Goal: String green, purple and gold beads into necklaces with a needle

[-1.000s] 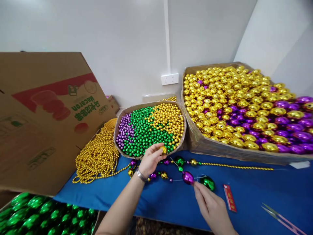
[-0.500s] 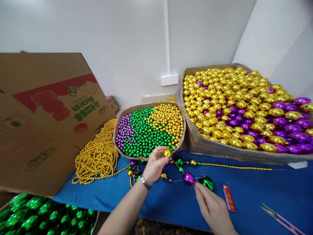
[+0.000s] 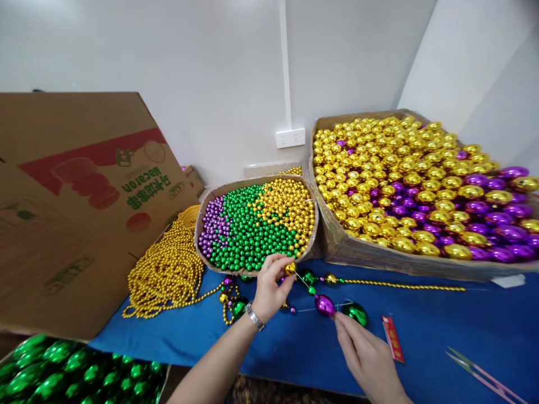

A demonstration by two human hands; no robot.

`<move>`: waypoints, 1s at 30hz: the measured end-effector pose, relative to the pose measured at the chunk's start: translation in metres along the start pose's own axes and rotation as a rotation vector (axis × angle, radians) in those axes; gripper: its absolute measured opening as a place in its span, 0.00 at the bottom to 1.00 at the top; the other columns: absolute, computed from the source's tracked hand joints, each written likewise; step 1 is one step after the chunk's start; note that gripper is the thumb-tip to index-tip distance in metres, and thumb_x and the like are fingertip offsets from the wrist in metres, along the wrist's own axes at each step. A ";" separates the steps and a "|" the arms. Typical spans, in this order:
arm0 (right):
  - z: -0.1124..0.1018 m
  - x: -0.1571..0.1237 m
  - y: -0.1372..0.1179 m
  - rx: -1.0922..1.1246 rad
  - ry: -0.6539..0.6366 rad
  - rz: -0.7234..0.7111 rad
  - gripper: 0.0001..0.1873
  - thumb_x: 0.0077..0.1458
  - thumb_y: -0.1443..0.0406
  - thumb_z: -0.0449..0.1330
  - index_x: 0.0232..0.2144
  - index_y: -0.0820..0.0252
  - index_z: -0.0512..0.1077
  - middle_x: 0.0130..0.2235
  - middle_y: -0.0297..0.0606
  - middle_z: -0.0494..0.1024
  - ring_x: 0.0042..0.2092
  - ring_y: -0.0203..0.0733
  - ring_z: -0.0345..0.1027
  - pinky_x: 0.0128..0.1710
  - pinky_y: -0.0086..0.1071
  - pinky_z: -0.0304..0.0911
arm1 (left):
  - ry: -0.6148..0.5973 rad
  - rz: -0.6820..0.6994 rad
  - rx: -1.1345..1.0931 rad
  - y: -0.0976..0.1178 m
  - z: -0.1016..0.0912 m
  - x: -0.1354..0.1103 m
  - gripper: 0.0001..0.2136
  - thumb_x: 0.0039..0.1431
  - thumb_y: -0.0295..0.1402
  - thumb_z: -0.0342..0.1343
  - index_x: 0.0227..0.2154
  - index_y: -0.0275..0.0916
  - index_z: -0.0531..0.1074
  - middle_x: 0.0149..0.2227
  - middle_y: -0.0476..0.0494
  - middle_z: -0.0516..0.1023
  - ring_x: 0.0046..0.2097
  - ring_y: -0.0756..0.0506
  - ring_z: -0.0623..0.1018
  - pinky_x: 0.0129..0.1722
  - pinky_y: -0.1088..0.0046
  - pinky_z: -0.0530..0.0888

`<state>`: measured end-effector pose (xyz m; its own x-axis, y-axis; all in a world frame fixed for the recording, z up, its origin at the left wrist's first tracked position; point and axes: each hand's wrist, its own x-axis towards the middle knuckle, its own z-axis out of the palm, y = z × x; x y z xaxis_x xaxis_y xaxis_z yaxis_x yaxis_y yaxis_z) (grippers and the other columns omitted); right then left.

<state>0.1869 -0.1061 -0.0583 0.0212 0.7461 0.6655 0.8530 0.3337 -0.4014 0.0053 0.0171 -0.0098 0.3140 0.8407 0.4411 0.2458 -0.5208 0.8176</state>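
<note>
My left hand (image 3: 269, 286) pinches a small gold bead (image 3: 290, 267) just in front of the round box of purple, green and gold beads (image 3: 201, 216). A thin needle runs from that bead down toward a purple oval bead (image 3: 324, 305). My right hand (image 3: 366, 356) has its fingers pressed together at that purple bead, apparently on the thread. A green oval bead (image 3: 357, 313) lies beside it. A partly strung strand of mixed beads (image 3: 320, 278) lies on the blue table (image 3: 442, 320), running right as a thin gold bead string (image 3: 404, 287).
A big carton of large gold and purple beads (image 3: 421, 185) stands at the right. A pile of gold bead strings (image 3: 168, 269) lies left, beside a flattened cardboard box (image 3: 80, 196). Green beads (image 3: 63, 370) fill a box bottom left. A red packet (image 3: 392, 338) and tweezers (image 3: 480, 373) lie right.
My left hand lifted a gold bead from the box's front edge and moved it slightly right onto the needle tip. My right hand stayed at the purple bead.
</note>
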 end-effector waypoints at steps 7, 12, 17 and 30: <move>0.000 -0.002 0.000 -0.009 -0.007 -0.010 0.14 0.60 0.66 0.49 0.40 0.60 0.74 0.35 0.39 0.81 0.33 0.40 0.76 0.34 0.28 0.71 | 0.030 0.059 0.170 0.002 0.001 -0.003 0.16 0.56 0.26 0.53 0.47 0.45 0.70 0.47 0.40 0.65 0.47 0.44 0.71 0.40 0.68 0.77; -0.001 -0.002 0.001 -0.018 -0.018 -0.021 0.14 0.60 0.65 0.49 0.40 0.59 0.74 0.35 0.39 0.81 0.33 0.40 0.77 0.33 0.29 0.71 | 0.046 0.030 0.102 0.002 0.001 -0.001 0.15 0.56 0.28 0.53 0.47 0.45 0.70 0.47 0.41 0.65 0.45 0.46 0.72 0.36 0.70 0.78; 0.002 0.000 -0.002 -0.020 -0.021 0.012 0.14 0.60 0.64 0.48 0.39 0.59 0.74 0.35 0.39 0.81 0.33 0.40 0.76 0.34 0.28 0.71 | -0.009 0.103 0.094 0.007 0.004 -0.007 0.15 0.56 0.27 0.53 0.47 0.45 0.71 0.52 0.39 0.62 0.52 0.42 0.69 0.49 0.59 0.72; 0.000 0.002 -0.005 0.181 -0.174 0.160 0.15 0.63 0.61 0.45 0.42 0.57 0.69 0.35 0.41 0.75 0.36 0.39 0.73 0.34 0.27 0.69 | 0.044 -0.245 -0.486 0.006 0.014 -0.011 0.25 0.52 0.35 0.60 0.54 0.43 0.63 0.50 0.39 0.69 0.50 0.43 0.71 0.49 0.64 0.72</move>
<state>0.1827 -0.1059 -0.0550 0.0446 0.8799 0.4731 0.7386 0.2898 -0.6086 0.0165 0.0027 -0.0153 0.2595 0.9397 0.2228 -0.1482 -0.1892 0.9707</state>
